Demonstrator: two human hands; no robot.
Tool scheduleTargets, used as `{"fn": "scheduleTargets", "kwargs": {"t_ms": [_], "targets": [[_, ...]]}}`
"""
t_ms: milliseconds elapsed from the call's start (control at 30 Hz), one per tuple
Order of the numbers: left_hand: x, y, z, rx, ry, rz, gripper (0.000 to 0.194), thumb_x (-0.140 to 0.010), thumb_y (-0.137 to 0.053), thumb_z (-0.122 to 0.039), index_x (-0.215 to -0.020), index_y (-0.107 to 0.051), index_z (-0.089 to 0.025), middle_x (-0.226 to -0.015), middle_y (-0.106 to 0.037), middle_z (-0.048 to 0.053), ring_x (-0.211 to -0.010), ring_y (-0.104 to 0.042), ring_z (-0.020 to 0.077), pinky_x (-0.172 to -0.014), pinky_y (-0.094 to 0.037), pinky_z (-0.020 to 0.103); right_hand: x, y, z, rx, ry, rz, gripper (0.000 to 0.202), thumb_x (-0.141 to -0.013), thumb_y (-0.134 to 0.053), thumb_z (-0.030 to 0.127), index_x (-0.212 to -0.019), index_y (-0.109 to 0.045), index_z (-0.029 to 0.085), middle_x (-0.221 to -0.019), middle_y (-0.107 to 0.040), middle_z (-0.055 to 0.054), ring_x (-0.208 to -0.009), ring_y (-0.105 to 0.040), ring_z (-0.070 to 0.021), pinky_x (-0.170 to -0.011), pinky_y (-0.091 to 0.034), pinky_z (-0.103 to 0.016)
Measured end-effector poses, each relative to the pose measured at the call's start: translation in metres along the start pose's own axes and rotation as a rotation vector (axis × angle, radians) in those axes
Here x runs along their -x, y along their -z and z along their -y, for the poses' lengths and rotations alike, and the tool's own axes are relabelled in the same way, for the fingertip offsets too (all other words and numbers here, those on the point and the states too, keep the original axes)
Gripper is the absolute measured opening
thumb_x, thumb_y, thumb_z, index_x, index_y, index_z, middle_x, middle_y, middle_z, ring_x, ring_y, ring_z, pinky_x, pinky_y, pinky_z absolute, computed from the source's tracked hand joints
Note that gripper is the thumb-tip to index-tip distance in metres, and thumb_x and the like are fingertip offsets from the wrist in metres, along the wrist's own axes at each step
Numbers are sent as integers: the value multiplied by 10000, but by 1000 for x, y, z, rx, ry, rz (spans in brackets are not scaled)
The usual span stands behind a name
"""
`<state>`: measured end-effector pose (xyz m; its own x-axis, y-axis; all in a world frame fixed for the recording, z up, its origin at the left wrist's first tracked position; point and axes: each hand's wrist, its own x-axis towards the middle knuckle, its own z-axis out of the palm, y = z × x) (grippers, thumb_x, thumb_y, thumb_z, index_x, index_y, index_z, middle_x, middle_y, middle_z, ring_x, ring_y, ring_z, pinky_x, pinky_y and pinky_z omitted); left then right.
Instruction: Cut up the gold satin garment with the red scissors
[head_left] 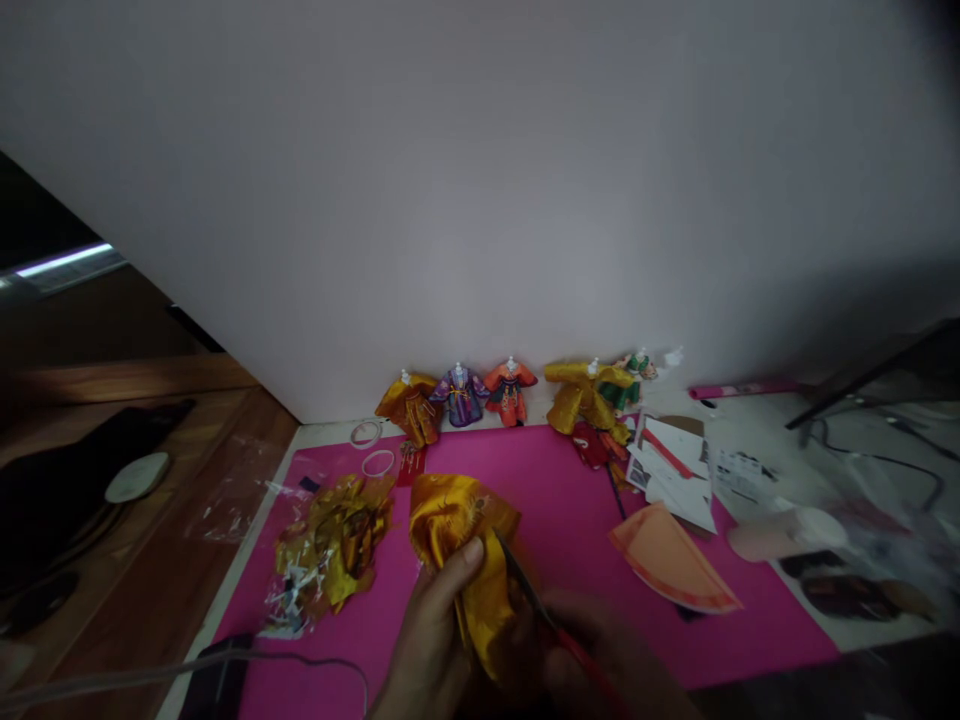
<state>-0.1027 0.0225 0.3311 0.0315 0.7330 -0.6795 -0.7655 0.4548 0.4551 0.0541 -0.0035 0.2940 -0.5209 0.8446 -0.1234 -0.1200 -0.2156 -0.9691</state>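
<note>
My left hand point(439, 620) grips a piece of shiny golden-yellow fabric point(457, 510), the thumb pressed on top of it. The cloth is folded and hangs down in front of me. In my right hand point(592, 640) is a pair of scissors point(534, 595) with dark blades and red handles, pointing up and left. The blades lie against the right edge of the cloth; whether they are parted I cannot tell. My right fingers are dim and partly blurred around the handles. Below both hands spreads a pink mat point(570, 520).
Golden scraps point(337, 540) are heaped on the left. Small doll robes, among them a purple one point(460, 395) and an orange one point(511, 392), lean along the wall. A fan-shaped orange paper point(671, 565), white papers point(679, 480) and a white roll point(787, 533) lie right. A cable point(292, 657) crosses the lower left.
</note>
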Motion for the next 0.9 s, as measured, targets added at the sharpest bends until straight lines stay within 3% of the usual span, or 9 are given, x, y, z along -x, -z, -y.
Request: {"fn": "scheduleTargets", "kwargs": {"t_ms": [133, 300, 533, 700, 800, 900], "targets": [[-1, 2, 0, 0, -2, -10, 410, -328, -960, -256, -680, -772, -160, -575, -757, 32, -737, -761, 314, -653, -624, 361, -1, 1, 0, 89, -16, -17, 521, -807, -640, 635, -967, -731, 148, -853, -716, -89, -756, -659, -246, -666, -485, -296], [0, 3, 1, 2, -9, -3, 386, -364, -953, -252, -684, -762, -149, -590, -767, 47, -704, -763, 311, -640, -625, 367, -1, 0, -2, 37, -28, -8, 532, -799, -643, 647, -946, -713, 141, -829, -683, -77, -770, -645, -246, -674, -495, -300], [2, -5, -3, 23, -20, -3, 377, -366, -937, -186, -697, -760, -140, -629, -783, 49, -694, -765, 301, -660, -631, 367, -5, -1, -12, -46, 45, 15, 521, -787, -639, 664, -903, -699, 159, -877, -664, -77, -793, -638, -239, -805, -525, -375], [2, -3, -2, 26, -26, 15, 357, -376, -939, -202, -676, -756, -139, -597, -767, 45, -680, -762, 295, -643, -627, 357, -11, -2, -29, 40, -78, -37, 653, -676, -633, 776, -892, -727, 167, -841, -675, -74, -762, -638, -253, -743, -524, -373], [2, -3, -2, 3, -47, 36, 343, -396, -935, -217, -678, -757, -135, -560, -751, 43, -615, -748, 279, -581, -611, 337, -8, -3, -20, 46, -151, -35, 578, -709, -646, 716, -889, -739, 175, -796, -685, -63, -746, -650, -256, -711, -526, -367], [0, -3, -2, -29, -83, 47, 357, -413, -934, -229, -705, -752, -134, -585, -765, 56, -536, -719, 244, -529, -584, 320, -1, -3, 2, 26, -153, -69, 432, -762, -683, 591, -944, -737, 203, -881, -708, -46, -872, -666, -267, -840, -514, -373]]}}
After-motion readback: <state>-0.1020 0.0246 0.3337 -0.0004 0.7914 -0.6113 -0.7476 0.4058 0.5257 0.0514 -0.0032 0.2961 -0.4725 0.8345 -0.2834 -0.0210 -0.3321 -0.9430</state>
